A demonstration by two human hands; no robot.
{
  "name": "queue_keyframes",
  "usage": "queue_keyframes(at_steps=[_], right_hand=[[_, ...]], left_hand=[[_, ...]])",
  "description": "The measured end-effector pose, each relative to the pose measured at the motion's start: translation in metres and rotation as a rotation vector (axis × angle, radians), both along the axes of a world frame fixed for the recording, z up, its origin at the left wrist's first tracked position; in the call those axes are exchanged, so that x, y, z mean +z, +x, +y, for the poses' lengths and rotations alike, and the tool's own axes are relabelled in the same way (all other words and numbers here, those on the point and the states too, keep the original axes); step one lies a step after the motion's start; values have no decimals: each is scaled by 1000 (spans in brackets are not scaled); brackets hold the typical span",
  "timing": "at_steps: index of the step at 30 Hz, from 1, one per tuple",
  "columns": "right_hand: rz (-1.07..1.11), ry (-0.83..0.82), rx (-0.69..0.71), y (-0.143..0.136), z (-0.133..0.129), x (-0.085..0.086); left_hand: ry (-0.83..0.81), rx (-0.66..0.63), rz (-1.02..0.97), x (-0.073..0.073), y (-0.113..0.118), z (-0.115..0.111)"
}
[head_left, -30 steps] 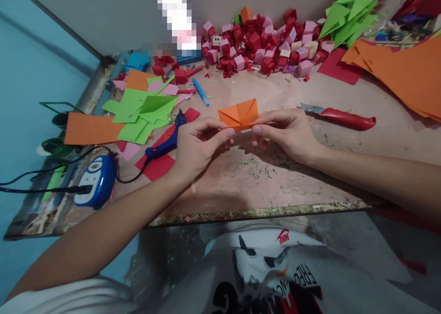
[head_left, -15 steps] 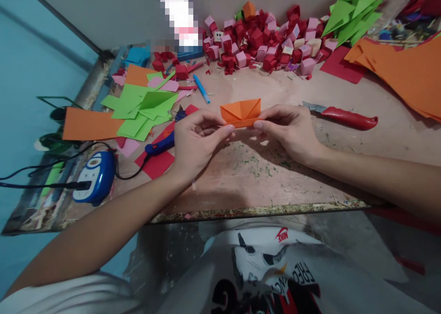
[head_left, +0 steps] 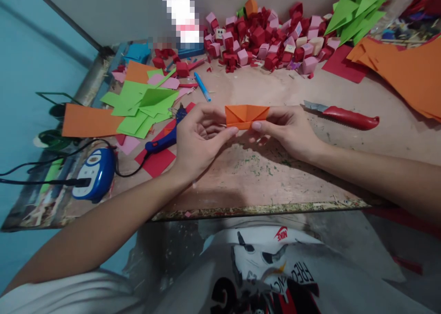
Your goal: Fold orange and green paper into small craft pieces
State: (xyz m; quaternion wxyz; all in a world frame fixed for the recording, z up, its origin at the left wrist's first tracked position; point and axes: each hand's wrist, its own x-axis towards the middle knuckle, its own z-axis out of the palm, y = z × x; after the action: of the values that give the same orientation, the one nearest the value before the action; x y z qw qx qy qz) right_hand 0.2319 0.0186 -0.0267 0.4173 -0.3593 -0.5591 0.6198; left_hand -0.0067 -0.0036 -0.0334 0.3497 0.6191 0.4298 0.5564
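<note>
Between my two hands is a small piece of folded orange paper (head_left: 247,114), held above the wooden table (head_left: 255,180). Its front shows diagonal creases running to the middle and a narrow folded strip along the lower edge. My left hand (head_left: 203,137) pinches the left end, thumb on the front and fingers behind. On the right end, my right hand (head_left: 287,130) does the same, its thumb pressed on the strip. The fingers behind the paper are partly hidden. A red-handled knife (head_left: 351,116) lies just beyond my right hand, and a blue glue gun (head_left: 163,141) lies beside my left.
Many red and pink paper cubes (head_left: 258,38) are heaped at the back. Green paper pieces (head_left: 138,107) spread at left, near a blue-and-white corded device (head_left: 94,174). A blue pen (head_left: 202,87) lies behind my hands. Orange sheets (head_left: 403,72) are stacked at right.
The folded paper has tipped so its front faces me more flatly, and it sits slightly lower and to the right. Both hands keep their hold; my right thumb lies further over the strip.
</note>
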Motion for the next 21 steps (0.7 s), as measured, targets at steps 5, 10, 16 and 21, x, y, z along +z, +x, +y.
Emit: queue_keyframes(at_steps=[5,10,16,21], right_hand=[[-22,32,-60,0,-2,1],[-90,72,-45,1,-1,1],[-221,186,28,3,-2,4],[-235,217,20,4,-3,6]], left_hand=[[-110,-142,0,2,-1,2],[-54,-111,49,8,-1,-2],[68,-82,55,10,-2,-8],[58,-140,48,5,-2,-6]])
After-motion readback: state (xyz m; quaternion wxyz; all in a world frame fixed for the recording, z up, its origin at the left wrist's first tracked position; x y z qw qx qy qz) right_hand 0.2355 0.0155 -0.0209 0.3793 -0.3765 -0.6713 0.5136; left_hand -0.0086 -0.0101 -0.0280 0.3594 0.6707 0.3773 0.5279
